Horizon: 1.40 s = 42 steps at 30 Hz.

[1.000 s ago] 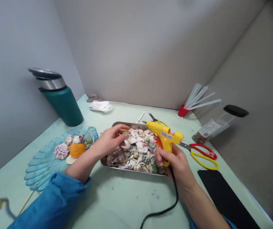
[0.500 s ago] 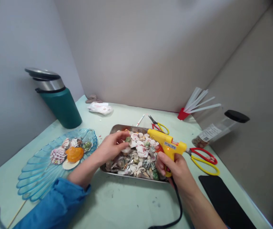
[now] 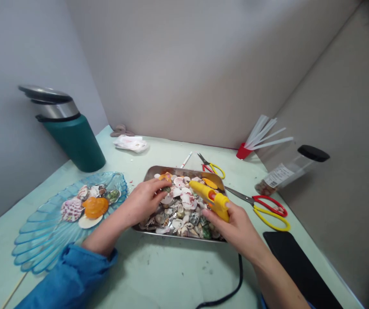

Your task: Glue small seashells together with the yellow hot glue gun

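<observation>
Here, right hand (image 3: 236,224) wraps the smooth yellow glue gun (image 3: 208,197); left hand (image 3: 144,200) pinches a shell (image 3: 166,189) over the steel tray (image 3: 151,173).

No text, number, brand or sign is legible. Items that carry print or marks:

- Clear jar (image 3: 295,165), lying tilted against the right wall: one white paper label (image 3: 279,174) on its side, covered with dark print in several lines. The characters are too small and blurred to read.
- Glue gun (image 3: 210,198), yellow body: one orange-red spot on the upper side. It cannot be told whether this is a sign or a lamp, and no characters can be made out.
- White stick (image 3: 186,159) behind the metal tray (image 3: 154,172): a red mark near one end, too small to read
</observation>
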{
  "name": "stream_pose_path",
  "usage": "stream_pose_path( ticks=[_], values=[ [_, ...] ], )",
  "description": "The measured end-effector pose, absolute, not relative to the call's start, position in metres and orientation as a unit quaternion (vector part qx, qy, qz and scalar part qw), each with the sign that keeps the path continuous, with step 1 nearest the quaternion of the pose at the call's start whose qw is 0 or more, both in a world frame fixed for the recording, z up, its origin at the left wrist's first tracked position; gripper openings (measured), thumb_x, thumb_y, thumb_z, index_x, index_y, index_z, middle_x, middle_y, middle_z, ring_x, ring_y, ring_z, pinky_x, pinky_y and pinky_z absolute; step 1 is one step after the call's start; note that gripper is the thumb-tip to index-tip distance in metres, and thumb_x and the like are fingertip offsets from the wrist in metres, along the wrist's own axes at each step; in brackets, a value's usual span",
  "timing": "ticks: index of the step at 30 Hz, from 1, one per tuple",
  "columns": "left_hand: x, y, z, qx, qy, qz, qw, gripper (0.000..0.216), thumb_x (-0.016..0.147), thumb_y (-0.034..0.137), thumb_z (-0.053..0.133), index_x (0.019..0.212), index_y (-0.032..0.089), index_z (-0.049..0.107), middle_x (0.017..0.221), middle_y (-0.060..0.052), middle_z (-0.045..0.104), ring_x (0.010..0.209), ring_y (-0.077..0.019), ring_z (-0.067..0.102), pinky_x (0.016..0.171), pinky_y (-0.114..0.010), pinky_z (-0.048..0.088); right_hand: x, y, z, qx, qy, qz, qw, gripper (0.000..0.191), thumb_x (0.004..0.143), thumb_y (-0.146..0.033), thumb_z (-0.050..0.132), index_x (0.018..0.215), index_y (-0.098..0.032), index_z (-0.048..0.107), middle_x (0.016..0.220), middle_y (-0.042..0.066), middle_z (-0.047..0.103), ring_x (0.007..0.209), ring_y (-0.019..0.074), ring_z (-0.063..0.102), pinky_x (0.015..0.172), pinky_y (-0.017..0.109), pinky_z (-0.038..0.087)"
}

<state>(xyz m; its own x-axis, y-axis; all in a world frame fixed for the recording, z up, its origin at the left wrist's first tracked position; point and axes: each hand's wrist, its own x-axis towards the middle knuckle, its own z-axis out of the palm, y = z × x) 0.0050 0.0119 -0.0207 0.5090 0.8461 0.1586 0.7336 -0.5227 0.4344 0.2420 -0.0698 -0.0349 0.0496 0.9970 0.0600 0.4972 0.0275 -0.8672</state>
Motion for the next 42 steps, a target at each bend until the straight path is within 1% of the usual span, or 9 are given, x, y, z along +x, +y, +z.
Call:
stream_pose_path(
  ticks=[3, 8, 12, 16, 24, 29, 34, 38, 42],
  values=[
    [0.006, 0.011, -0.028, 0.883, 0.432, 0.138, 0.123, 0.03, 0.088, 0.021, 0.051, 0.115, 0.019, 0.064, 0.112, -0.007, 0.072, 0.1, -0.0223, 0.067, 0.087, -0.031, 0.051, 0.24, -0.07, -0.037, -0.627, -0.618, 0.303, 0.364, 0.033, 0.082, -0.05, 0.062, 0.086, -0.018, 0.063, 0.074, 0.002, 0.065, 0.067, 0.0185, 0.055, 0.06, 0.029, 0.043],
    [0.008, 0.01, -0.032, 0.881, 0.448, 0.143, 0.061, 0.031, 0.088, 0.013, 0.045, 0.11, 0.018, 0.066, 0.116, -0.012, 0.066, 0.101, -0.025, 0.063, 0.087, -0.037, 0.049, 0.236, -0.07, -0.04, -0.621, -0.618, 0.289, 0.387, 0.032, 0.083, -0.048, 0.062, 0.091, -0.017, 0.064, 0.079, 0.002, 0.067, 0.071, 0.0191, 0.057, 0.064, 0.029, 0.044],
    [0.013, 0.007, -0.025, 0.891, 0.432, 0.139, 0.022, 0.028, 0.088, 0.014, 0.046, 0.104, 0.019, 0.069, 0.103, -0.012, 0.067, 0.098, -0.0273, 0.059, 0.083, -0.04, 0.047, 0.236, -0.069, -0.041, -0.615, -0.62, 0.284, 0.396, 0.031, 0.082, -0.047, 0.063, 0.091, -0.017, 0.065, 0.079, 0.003, 0.067, 0.071, 0.0198, 0.058, 0.065, 0.03, 0.045],
    [0.022, 0.003, -0.026, 0.913, 0.39, 0.119, 0.014, 0.023, 0.087, 0.016, 0.05, 0.094, 0.021, 0.071, 0.089, -0.011, 0.065, 0.094, -0.028, 0.057, 0.08, -0.04, 0.045, 0.235, -0.069, -0.042, -0.61, -0.621, 0.282, 0.403, 0.028, 0.082, -0.045, 0.064, 0.091, -0.018, 0.065, 0.077, 0.002, 0.068, 0.069, 0.0198, 0.058, 0.062, 0.029, 0.044],
    [0.034, 0.002, -0.038, 0.911, 0.389, 0.133, 0.042, 0.021, 0.082, 0.01, 0.049, 0.086, 0.017, 0.069, 0.086, -0.013, 0.066, 0.094, -0.0311, 0.056, 0.082, -0.046, 0.041, 0.234, -0.07, -0.041, -0.612, -0.638, 0.271, 0.381, 0.028, 0.084, -0.044, 0.062, 0.096, -0.019, 0.065, 0.086, 0.004, 0.07, 0.075, 0.0216, 0.059, 0.065, 0.03, 0.043],
    [0.031, 0.006, -0.032, 0.88, 0.417, 0.194, 0.119, 0.021, 0.08, 0.007, 0.049, 0.079, 0.017, 0.067, 0.08, -0.011, 0.067, 0.092, -0.0298, 0.058, 0.085, -0.046, 0.04, 0.234, -0.07, -0.042, -0.613, -0.632, 0.279, 0.384, 0.03, 0.084, -0.044, 0.062, 0.101, -0.019, 0.066, 0.087, 0.004, 0.07, 0.075, 0.0216, 0.06, 0.066, 0.031, 0.043],
    [0.023, 0.011, -0.024, 0.791, 0.473, 0.293, 0.257, 0.016, 0.083, 0.019, 0.055, 0.088, 0.02, 0.07, 0.096, -0.008, 0.072, 0.094, -0.0242, 0.062, 0.088, -0.038, 0.045, 0.235, -0.07, -0.045, -0.604, -0.611, 0.296, 0.418, 0.028, 0.081, -0.044, 0.066, 0.094, -0.019, 0.067, 0.081, 0.003, 0.069, 0.072, 0.0205, 0.059, 0.063, 0.03, 0.045],
    [0.018, 0.01, -0.019, 0.684, 0.493, 0.335, 0.421, 0.018, 0.08, 0.033, 0.062, 0.085, 0.017, 0.069, 0.083, -0.007, 0.075, 0.079, -0.0225, 0.07, 0.075, -0.035, 0.054, 0.236, -0.071, -0.043, -0.577, -0.566, 0.36, 0.467, 0.027, 0.078, -0.04, 0.07, 0.095, -0.02, 0.068, 0.07, 0.001, 0.065, 0.064, 0.0193, 0.056, 0.054, 0.028, 0.044],
    [0.017, 0.004, -0.019, 0.592, 0.472, 0.356, 0.548, 0.026, 0.076, 0.038, 0.068, 0.083, 0.014, 0.066, 0.071, -0.007, 0.074, 0.066, -0.0201, 0.072, 0.065, -0.032, 0.058, 0.232, -0.072, -0.038, -0.559, -0.494, 0.439, 0.501, 0.029, 0.075, -0.042, 0.072, 0.091, -0.019, 0.068, 0.052, -0.003, 0.052, 0.046, 0.0133, 0.044, 0.042, 0.025, 0.036]
  ],
)
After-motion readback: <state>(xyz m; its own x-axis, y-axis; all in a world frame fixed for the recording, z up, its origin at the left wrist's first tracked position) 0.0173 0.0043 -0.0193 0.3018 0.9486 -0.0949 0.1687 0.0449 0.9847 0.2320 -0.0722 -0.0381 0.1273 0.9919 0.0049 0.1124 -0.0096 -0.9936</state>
